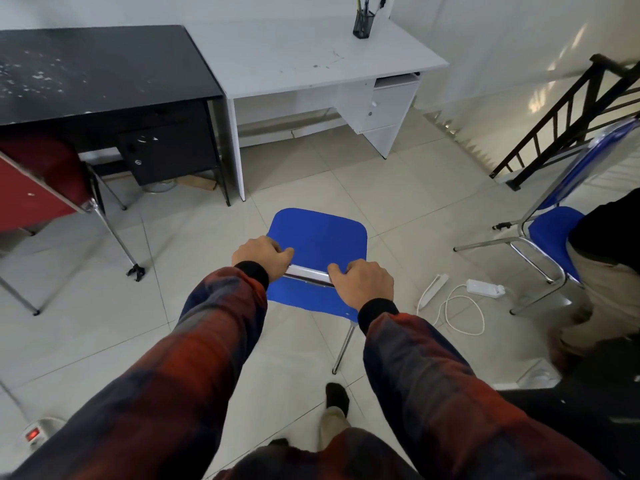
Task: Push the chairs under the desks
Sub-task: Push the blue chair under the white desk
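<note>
A blue chair (318, 233) with chrome legs stands on the tiled floor in front of me, its seat facing the white desk (311, 60). My left hand (261, 256) and my right hand (362, 280) both grip the top of its backrest, fingers curled over the edge. The chair is well short of the white desk's open knee space. A red chair (38, 181) sits partly under the black desk (97, 67) at the left. A second blue chair (554, 230) stands at the right.
Another person (609, 258) stands by the right blue chair. White power strips and a cable (464, 303) lie on the floor to the right. A stair railing (568, 116) is at the far right. A pen holder (363, 24) stands on the white desk.
</note>
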Available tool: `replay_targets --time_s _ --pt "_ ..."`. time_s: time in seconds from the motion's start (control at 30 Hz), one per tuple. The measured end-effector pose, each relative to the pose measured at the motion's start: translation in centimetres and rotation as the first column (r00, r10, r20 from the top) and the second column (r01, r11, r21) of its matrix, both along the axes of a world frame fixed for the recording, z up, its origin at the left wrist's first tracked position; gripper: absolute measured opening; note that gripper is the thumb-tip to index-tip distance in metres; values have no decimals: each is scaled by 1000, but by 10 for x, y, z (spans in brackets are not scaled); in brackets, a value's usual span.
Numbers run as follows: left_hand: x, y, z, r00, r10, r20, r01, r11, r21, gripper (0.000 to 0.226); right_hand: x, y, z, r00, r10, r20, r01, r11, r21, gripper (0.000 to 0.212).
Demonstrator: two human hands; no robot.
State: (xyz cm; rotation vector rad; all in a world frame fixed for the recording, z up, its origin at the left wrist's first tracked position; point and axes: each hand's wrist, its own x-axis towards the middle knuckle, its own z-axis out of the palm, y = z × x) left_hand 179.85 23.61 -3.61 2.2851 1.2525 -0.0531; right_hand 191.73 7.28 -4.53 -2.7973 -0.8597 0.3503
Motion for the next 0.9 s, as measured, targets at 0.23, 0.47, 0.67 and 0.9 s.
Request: replay_targets --time_s 0.23,0.47,0.67,0.9 --pt "26 9 0 1000 -8 -19 8 1000 1 39 28 11 3 1000 18 -16 -18 1000 -1 55" --pt "56 22 -1 1000 7 -20 -8 1000 -3 40 62 26 3 999 18 -43 -18 1000 5 53" --pt "80 37 0 1000 21 -16 -21 1000 6 39 87 42 4 998 34 -55 -33 999 10 50" --pt "105 52 1 998 50 -34 -50 999 4 38 113 60 3 994 63 -86 -63 998 10 52"
